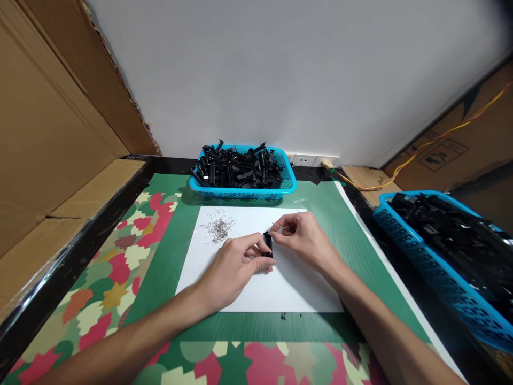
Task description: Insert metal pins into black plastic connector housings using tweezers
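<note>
Over a white sheet (308, 291), my left hand (240, 259) grips a small black plastic part (267, 245) between thumb and fingers. My right hand (298, 235) is pinched at the upper end of that part, with a thin metal wire piece (280, 226) between its thumb and fingers. The two hands nearly meet. Whether the wire touches the black part I cannot tell. To the left on the sheet lies a loose pile of small bent wire pieces (219, 230), some scattered around its edge.
A blue basket (244, 193) heaped with black plastic parts stands by the wall. Another blue basket (425, 256) of black parts is at the right. Cardboard (52, 107) walls the left side. A yellow-red cable (401, 168) runs from the wall socket (303, 160). Tiny black bits (283, 316) lie below the sheet.
</note>
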`<act>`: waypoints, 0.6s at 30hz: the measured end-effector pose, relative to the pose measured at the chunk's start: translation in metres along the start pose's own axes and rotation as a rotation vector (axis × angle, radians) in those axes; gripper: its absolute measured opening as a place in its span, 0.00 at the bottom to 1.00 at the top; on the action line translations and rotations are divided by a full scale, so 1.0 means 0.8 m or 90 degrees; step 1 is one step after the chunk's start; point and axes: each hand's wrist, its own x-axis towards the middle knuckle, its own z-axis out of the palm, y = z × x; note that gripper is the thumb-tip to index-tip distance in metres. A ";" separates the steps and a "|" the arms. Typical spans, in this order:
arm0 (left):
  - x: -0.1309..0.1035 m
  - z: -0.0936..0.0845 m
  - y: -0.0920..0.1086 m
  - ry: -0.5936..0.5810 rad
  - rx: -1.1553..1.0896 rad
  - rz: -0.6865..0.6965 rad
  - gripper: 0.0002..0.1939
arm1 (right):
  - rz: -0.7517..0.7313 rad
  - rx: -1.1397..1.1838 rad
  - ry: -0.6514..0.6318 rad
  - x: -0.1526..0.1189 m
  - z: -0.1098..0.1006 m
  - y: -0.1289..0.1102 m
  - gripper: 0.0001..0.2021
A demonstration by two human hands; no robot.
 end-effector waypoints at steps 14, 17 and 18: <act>-0.002 -0.003 0.001 0.004 0.082 0.012 0.06 | -0.026 -0.005 0.010 -0.005 0.006 0.002 0.09; -0.004 -0.004 0.004 0.001 0.100 0.012 0.05 | -0.021 0.000 -0.015 -0.004 0.003 0.001 0.10; -0.004 -0.003 0.004 0.000 0.103 0.013 0.05 | -0.016 0.002 -0.023 -0.004 0.001 0.001 0.10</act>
